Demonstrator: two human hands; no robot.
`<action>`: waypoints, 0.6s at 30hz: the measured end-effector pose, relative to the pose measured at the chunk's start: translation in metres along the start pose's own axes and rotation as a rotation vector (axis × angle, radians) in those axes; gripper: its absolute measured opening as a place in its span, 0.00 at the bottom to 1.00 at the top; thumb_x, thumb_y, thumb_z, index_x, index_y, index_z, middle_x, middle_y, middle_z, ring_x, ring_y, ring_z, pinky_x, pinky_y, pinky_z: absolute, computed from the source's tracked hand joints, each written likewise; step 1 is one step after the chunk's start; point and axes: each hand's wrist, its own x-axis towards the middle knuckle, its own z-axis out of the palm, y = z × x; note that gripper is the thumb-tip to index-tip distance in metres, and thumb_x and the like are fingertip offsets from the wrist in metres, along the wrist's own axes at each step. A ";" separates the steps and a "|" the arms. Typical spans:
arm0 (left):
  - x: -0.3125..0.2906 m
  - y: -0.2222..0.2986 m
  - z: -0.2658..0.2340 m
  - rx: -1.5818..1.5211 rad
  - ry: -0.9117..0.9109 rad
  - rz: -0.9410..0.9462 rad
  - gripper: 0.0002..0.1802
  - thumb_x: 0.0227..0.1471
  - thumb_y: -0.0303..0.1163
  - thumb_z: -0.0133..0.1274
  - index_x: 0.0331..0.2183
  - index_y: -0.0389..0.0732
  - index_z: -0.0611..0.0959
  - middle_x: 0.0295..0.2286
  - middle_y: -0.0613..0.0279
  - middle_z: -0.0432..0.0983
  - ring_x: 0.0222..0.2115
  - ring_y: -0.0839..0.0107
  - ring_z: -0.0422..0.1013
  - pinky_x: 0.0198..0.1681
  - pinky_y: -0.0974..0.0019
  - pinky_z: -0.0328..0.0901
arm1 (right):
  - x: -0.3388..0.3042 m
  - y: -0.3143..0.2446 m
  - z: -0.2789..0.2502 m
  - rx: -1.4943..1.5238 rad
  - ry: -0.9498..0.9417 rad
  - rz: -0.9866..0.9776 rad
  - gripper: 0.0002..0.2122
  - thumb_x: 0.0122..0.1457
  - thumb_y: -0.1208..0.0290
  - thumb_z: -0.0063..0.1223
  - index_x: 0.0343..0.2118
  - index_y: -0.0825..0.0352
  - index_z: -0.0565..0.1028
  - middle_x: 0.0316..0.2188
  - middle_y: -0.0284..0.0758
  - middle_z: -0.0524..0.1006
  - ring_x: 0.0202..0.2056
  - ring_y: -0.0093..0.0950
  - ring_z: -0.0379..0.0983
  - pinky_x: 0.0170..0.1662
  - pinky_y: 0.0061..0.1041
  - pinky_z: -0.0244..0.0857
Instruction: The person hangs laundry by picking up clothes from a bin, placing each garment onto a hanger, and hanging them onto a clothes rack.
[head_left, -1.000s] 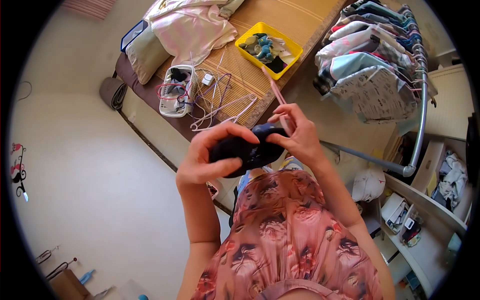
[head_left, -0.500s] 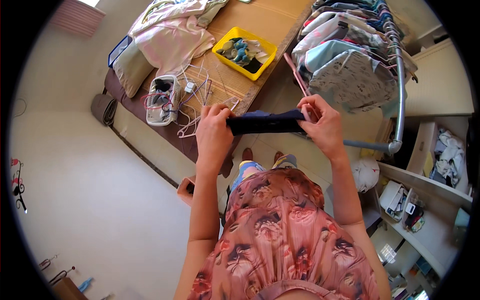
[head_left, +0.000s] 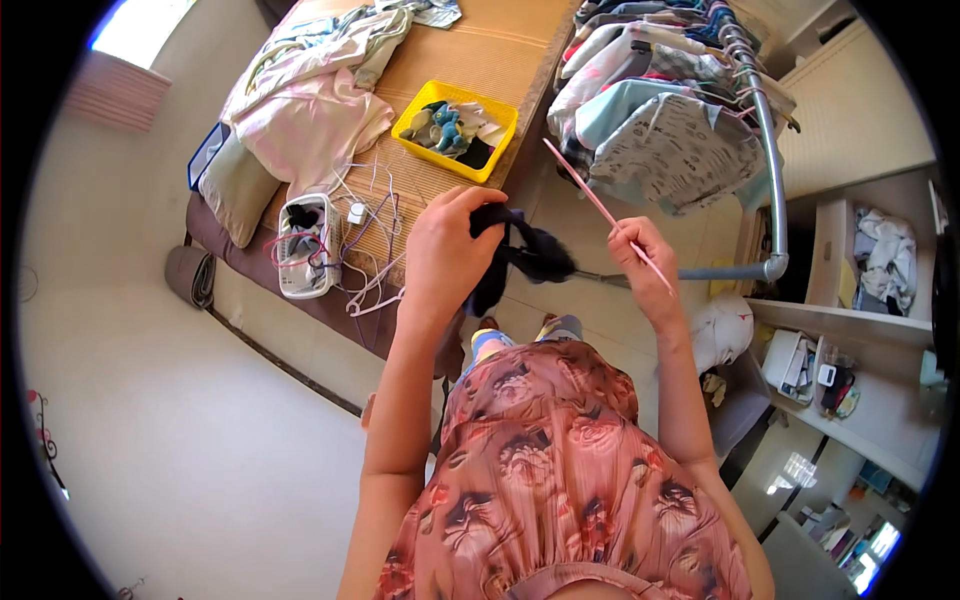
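Note:
Pinched in my left hand (head_left: 450, 248) is a dark, nearly black garment (head_left: 538, 256), bunched and dangling to the right of my fingers. Its exact kind cannot be made out in its folds. My right hand (head_left: 645, 258) is closed around a slim pink clothes hanger (head_left: 588, 192), seen edge-on. The hanger slants from beside the hanging clothes down past my fingers. A gap separates my right hand from the dark garment.
Ahead stands a mat-covered bed (head_left: 500, 52) with a yellow basket (head_left: 458, 172) of small items, a white basket (head_left: 306, 288), loose hangers (head_left: 375, 290) and rumpled clothes (head_left: 310, 130). At right are a metal rack (head_left: 776, 215) of hanging clothes and open shelves (head_left: 870, 405).
The dark band stretched between both hands has come away from my right hand and now hangs crumpled from my left. My right hand keeps the pink hanger, now tilted. The view has shifted slightly.

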 end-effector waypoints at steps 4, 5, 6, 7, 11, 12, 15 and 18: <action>0.008 0.012 -0.002 0.141 0.002 -0.020 0.14 0.39 0.27 0.54 0.35 0.40 0.81 0.32 0.56 0.77 0.34 0.57 0.72 0.40 0.62 0.65 | 0.004 -0.013 0.013 0.257 0.064 0.039 0.07 0.62 0.70 0.42 0.31 0.67 0.71 0.27 0.26 0.69 0.27 0.15 0.57 0.32 0.15 0.53; 0.008 0.011 -0.004 0.146 -0.004 -0.009 0.14 0.39 0.27 0.54 0.35 0.40 0.81 0.32 0.56 0.77 0.34 0.57 0.72 0.40 0.62 0.65 | 0.008 -0.021 0.022 0.405 0.090 0.055 0.09 0.63 0.69 0.39 0.36 0.68 0.71 0.28 0.27 0.69 0.29 0.16 0.58 0.34 0.15 0.53; 0.008 0.008 -0.007 0.178 0.004 -0.027 0.14 0.40 0.28 0.54 0.35 0.40 0.81 0.32 0.56 0.77 0.34 0.57 0.73 0.39 0.62 0.65 | 0.011 -0.026 0.030 0.554 0.114 0.070 0.12 0.64 0.68 0.37 0.40 0.70 0.71 0.29 0.28 0.69 0.30 0.16 0.59 0.36 0.15 0.53; 0.010 0.007 -0.009 0.209 0.016 -0.044 0.14 0.40 0.29 0.54 0.35 0.41 0.81 0.32 0.57 0.77 0.34 0.58 0.73 0.39 0.62 0.65 | 0.013 -0.028 0.035 0.558 0.123 0.064 0.12 0.64 0.68 0.37 0.40 0.70 0.71 0.29 0.28 0.69 0.30 0.16 0.59 0.36 0.15 0.53; 0.013 0.009 -0.023 0.231 0.008 -0.147 0.13 0.39 0.31 0.55 0.33 0.42 0.81 0.32 0.59 0.77 0.35 0.58 0.72 0.39 0.60 0.65 | 0.024 -0.039 0.058 0.966 0.023 -0.036 0.14 0.64 0.67 0.38 0.48 0.70 0.67 0.30 0.31 0.68 0.35 0.20 0.62 0.45 0.20 0.57; 0.014 0.007 -0.027 0.230 0.012 -0.161 0.13 0.40 0.31 0.55 0.33 0.42 0.81 0.32 0.59 0.77 0.35 0.58 0.72 0.38 0.61 0.65 | 0.026 -0.044 0.064 1.042 0.016 -0.062 0.14 0.65 0.66 0.37 0.48 0.69 0.66 0.30 0.32 0.67 0.37 0.21 0.64 0.49 0.24 0.58; 0.013 0.007 -0.037 0.213 0.043 -0.170 0.12 0.40 0.31 0.55 0.33 0.41 0.81 0.31 0.58 0.77 0.34 0.57 0.72 0.38 0.60 0.65 | 0.032 -0.050 0.083 1.213 0.015 -0.164 0.15 0.64 0.66 0.39 0.48 0.71 0.67 0.32 0.34 0.69 0.37 0.23 0.64 0.49 0.25 0.57; 0.012 0.003 -0.048 0.145 0.078 -0.142 0.12 0.41 0.30 0.55 0.32 0.40 0.82 0.29 0.57 0.77 0.31 0.59 0.73 0.36 0.62 0.66 | 0.038 -0.049 0.093 1.223 -0.070 -0.215 0.16 0.64 0.65 0.40 0.48 0.71 0.66 0.33 0.34 0.70 0.37 0.24 0.65 0.49 0.26 0.57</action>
